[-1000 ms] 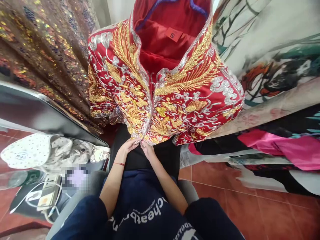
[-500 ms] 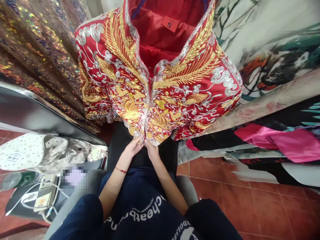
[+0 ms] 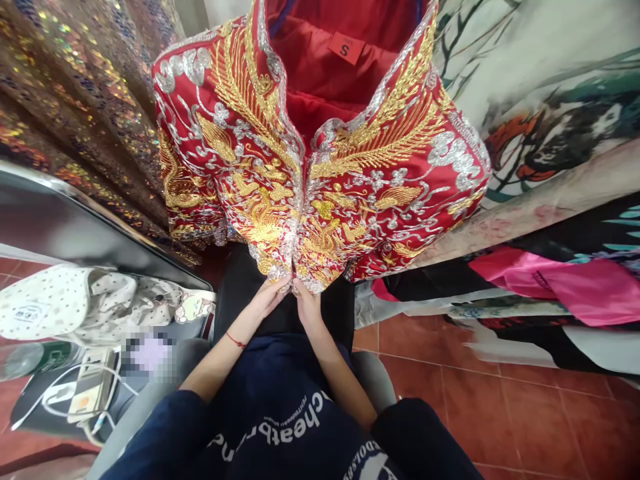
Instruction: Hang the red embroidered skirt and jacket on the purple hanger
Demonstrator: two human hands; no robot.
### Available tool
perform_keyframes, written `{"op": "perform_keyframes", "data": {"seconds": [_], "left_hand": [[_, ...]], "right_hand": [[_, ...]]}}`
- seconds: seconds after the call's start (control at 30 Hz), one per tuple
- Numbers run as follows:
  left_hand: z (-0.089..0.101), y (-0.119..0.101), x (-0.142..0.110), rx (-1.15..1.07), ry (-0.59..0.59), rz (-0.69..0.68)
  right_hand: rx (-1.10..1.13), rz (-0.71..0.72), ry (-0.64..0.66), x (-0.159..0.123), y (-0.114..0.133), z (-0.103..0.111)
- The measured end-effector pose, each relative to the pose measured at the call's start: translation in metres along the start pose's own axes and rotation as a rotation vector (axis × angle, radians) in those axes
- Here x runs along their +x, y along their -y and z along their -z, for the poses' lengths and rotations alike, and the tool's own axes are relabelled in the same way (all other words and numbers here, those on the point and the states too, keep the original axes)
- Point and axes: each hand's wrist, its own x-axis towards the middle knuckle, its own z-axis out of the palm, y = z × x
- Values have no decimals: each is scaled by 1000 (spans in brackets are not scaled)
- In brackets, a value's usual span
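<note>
A red jacket [image 3: 310, 180] with gold and silver embroidery fills the upper middle of the head view, its collar parted and its front facing me. Inside the neck a red tag [image 3: 346, 48] shows the letter S. My left hand [image 3: 269, 297], with a thin red bracelet [image 3: 236, 340] at the wrist, pinches the lower front hem on the left of the centre opening. Close beside it, my right hand [image 3: 308, 304] grips the hem on the other side. The fingertips are partly hidden by the hem, and a narrow gap parts the two front edges there.
Left is a sequined cloth [image 3: 90, 100] behind a dark, metal-edged panel [image 3: 90, 213]. A dotted hat [image 3: 45, 303], a bottle [image 3: 30, 360] and a white cable [image 3: 55, 397] lie lower left. Clothes, including a pink one [image 3: 585, 280], hang right above the tiled floor [image 3: 480, 400].
The jacket appears slightly further right in view. Both hands have shifted a little with its hem, and the left forearm has swung outward. The hold on the hem continues.
</note>
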Motion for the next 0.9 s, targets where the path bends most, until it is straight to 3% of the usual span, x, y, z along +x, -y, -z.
{"op": "perform_keyframes", "data": {"seconds": [0.27,0.37,0.5,0.63,0.7,0.77,0.83,0.9], "left_hand": [[-15,-24,4,184,50,-2],[-16,-21,-4,180,18,-4],[-3,-14,-23,185,-93,-58],[10,-14,-35,193,-188,-69],[10,-19,-37,168,-197,-52],[7,-23,-37,125,-194,-16],[4,-26,-36,80,-208,21],[2,-25,-36,56,-227,41]], "right_hand": [[-61,-72,-33,0,14,2],[-81,-94,-29,-3,17,0],[-147,-164,36,-10,14,-3],[-314,-379,233,-21,27,5],[-474,-538,426,-29,43,10],[-745,-594,653,-39,61,9],[-1042,-407,767,-47,75,1],[-1245,-20,675,-48,83,-9]]}}
